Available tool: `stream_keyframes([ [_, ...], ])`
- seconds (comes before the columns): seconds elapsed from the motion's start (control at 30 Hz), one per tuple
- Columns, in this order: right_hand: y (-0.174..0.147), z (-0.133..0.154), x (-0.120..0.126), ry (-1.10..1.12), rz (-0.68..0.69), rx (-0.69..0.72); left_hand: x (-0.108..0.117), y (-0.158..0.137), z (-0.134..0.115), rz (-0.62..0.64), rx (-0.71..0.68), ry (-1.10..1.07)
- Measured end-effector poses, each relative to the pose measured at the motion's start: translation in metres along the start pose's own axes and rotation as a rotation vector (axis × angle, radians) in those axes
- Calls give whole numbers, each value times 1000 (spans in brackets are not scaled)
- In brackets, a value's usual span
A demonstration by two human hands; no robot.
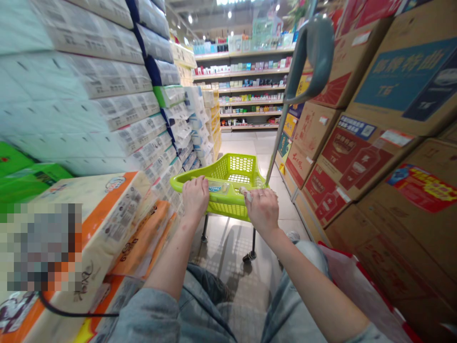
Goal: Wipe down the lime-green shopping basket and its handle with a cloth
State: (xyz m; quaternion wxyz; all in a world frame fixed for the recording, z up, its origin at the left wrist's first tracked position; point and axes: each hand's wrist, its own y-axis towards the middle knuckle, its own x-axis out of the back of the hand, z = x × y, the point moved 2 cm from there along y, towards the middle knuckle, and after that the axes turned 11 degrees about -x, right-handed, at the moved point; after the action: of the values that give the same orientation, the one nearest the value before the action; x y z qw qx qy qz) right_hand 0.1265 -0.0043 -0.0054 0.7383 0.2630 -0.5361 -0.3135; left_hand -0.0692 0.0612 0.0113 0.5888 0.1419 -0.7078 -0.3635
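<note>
From my remote seat I see wrapped paper packs piled high on the left, with green packs and a cream-and-orange pack lower down. Printed cardboard cartons stand stacked on the right. Beyond the pale tiled floor, I make out shelves lined with small goods.

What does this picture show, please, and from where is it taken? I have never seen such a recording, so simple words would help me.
There is no machine here, only two bare hands. The camera is worn on the head and looks forward and down, so you see roughly what the wearer sees. The left hand and the right hand hold the near edge of a lime-green basket on wheeled legs. A grey loop handle shows higher, to the right. On the left are stacked wrapped packs; on the right, printed cardboard boxes. Ahead are shelves with small goods.
</note>
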Motion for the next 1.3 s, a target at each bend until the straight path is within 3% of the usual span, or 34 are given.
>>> stream_keyframes([
  [0.1,10,9,-1,-93,57,-37,-1,0,1,-8,-6,-1],
  [0.23,30,12,-5,-149,310,-145,-2,-1,-3,-8,-13,11],
  [0.3,33,13,-6,-157,360,-178,-2,-1,-7,-2,-5,20],
  [0.53,8,15,-7,-137,95,-50,-1,-3,-16,2,27,30],
  [0.63,9,15,-8,-97,136,-100,0,-4,-19,-7,27,27],
  [0.87,36,18,-11,-177,425,-306,-1,-4,-25,5,20,124],
  [1.13,9,8,-5,-146,142,-86,1,-5,-35,34,21,129],
  [1.2,11,8,-5,-164,157,-104,2,-6,-38,46,16,127],
  [1.3,23,8,-6,-216,286,-183,3,-6,-39,64,0,122],
])
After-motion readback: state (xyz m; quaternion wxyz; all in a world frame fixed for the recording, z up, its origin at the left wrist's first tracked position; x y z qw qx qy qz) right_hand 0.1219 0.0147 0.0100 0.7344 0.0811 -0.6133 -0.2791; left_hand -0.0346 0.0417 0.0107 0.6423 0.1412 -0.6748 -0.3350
